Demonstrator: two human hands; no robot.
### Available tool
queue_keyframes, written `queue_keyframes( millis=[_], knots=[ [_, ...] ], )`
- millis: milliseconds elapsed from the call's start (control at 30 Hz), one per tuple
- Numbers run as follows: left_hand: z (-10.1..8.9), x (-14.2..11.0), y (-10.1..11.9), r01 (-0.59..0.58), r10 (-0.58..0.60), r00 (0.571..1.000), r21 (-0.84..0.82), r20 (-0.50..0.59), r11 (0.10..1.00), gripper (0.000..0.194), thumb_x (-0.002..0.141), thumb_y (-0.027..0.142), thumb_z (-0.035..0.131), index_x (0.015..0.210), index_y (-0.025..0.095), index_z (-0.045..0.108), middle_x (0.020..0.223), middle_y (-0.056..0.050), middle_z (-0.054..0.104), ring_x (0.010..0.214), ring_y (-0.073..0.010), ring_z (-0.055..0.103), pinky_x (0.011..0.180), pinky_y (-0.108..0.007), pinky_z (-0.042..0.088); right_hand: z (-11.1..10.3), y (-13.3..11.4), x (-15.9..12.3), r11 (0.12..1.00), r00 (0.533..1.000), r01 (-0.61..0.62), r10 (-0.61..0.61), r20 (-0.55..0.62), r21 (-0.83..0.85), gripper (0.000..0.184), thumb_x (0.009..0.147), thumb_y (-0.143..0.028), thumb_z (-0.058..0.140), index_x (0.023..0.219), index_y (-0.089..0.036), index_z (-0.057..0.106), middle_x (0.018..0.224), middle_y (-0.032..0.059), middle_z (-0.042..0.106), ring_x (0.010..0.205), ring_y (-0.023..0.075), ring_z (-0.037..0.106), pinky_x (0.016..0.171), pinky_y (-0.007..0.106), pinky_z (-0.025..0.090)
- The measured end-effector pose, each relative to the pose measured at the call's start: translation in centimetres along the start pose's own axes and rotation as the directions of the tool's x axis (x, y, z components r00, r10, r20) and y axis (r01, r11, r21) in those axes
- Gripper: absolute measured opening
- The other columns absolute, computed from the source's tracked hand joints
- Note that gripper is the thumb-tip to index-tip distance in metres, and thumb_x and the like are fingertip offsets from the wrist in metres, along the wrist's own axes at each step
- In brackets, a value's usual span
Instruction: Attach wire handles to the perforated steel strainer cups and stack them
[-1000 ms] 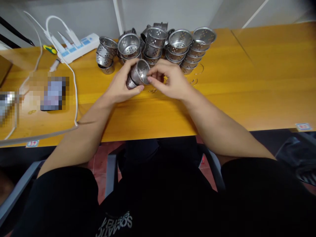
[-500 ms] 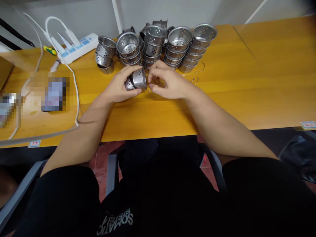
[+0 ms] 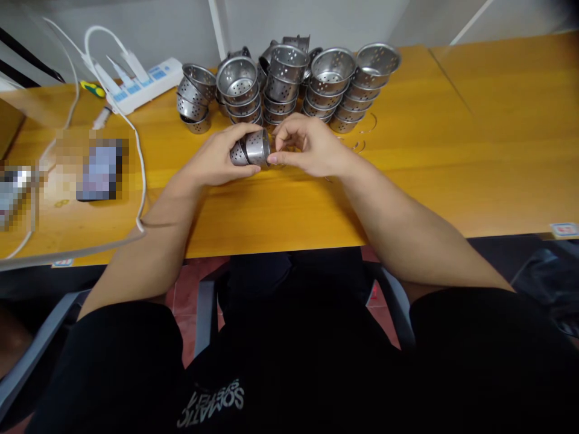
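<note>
My left hand (image 3: 216,158) is wrapped round a pair of nested perforated metal cups (image 3: 257,148), tipped on their side with the open rim facing right. At that rim is my right hand (image 3: 312,147), its thumb and index finger brought together in a pinch. Whatever lies between those fingertips is too small to make out. Thin curved wire pieces (image 3: 360,146) lie on the table just right of my right hand, some partly hidden by it.
Behind my hands stand several stacks of perforated metal cups (image 3: 332,69). To the left are a white power strip (image 3: 151,87) with plugged-in cables, a yellow-green handled tool (image 3: 93,89) and a phone (image 3: 102,169). A white cable (image 3: 143,175) runs by my left forearm.
The fingers of my right hand have closed into a pinch and come up to the cup rim. My left hand keeps its hold on the cups, nearly still.
</note>
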State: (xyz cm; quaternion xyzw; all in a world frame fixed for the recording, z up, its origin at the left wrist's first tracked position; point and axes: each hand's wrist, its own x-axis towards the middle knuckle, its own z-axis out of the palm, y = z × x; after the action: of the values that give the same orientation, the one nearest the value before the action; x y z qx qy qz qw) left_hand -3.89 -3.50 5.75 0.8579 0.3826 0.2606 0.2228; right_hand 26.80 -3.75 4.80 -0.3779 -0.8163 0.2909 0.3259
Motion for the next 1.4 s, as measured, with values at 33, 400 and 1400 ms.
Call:
queue_keyframes(
  millis=[33,400,1400],
  knots=[
    [-0.1,-0.1,-0.2,0.014,-0.014,1.000,0.009,0.009,1.000,0.085,0.085,0.063,0.105,0.159,0.029,0.082,0.162,-0.014,0.088,0.156,-0.0515,0.083,0.142,-0.066,0.065,-0.1,0.1,0.0,1.000,1.000,-0.012,0.012,-0.027,-0.006,0.071,0.110,-0.102,0.087,0.115,-0.032,0.081,0.128,0.0166,0.085,0.127,0.0480,0.081,0.118,0.074,0.071],
    [-3.9,-1.0,-4.2,0.088,-0.091,0.995,0.085,0.039,0.993,0.096,0.073,0.081,0.115,0.146,0.027,0.083,0.136,-0.010,0.090,0.124,-0.0432,0.086,0.123,-0.062,0.072,-1.4,3.3,-0.6,0.989,0.986,-0.112,0.098,0.137,0.100,0.065,0.103,-0.086,0.104,0.109,-0.031,0.070,0.095,0.0079,0.083,0.082,0.0317,0.075,0.083,0.059,0.072],
    [-7.0,-2.5,-1.8,0.510,-0.478,0.856,0.163,-0.199,0.845,0.112,0.064,0.091,0.112,0.149,0.030,0.071,0.151,-0.010,0.082,0.146,-0.0431,0.076,0.128,-0.066,0.059,4.0,-1.7,-2.1,0.903,0.734,0.417,-0.404,0.546,0.108,0.014,0.122,-0.025,0.096,0.133,-0.029,0.104,0.184,0.0185,0.073,0.173,0.0448,0.065,0.150,0.070,0.046]
  ],
)
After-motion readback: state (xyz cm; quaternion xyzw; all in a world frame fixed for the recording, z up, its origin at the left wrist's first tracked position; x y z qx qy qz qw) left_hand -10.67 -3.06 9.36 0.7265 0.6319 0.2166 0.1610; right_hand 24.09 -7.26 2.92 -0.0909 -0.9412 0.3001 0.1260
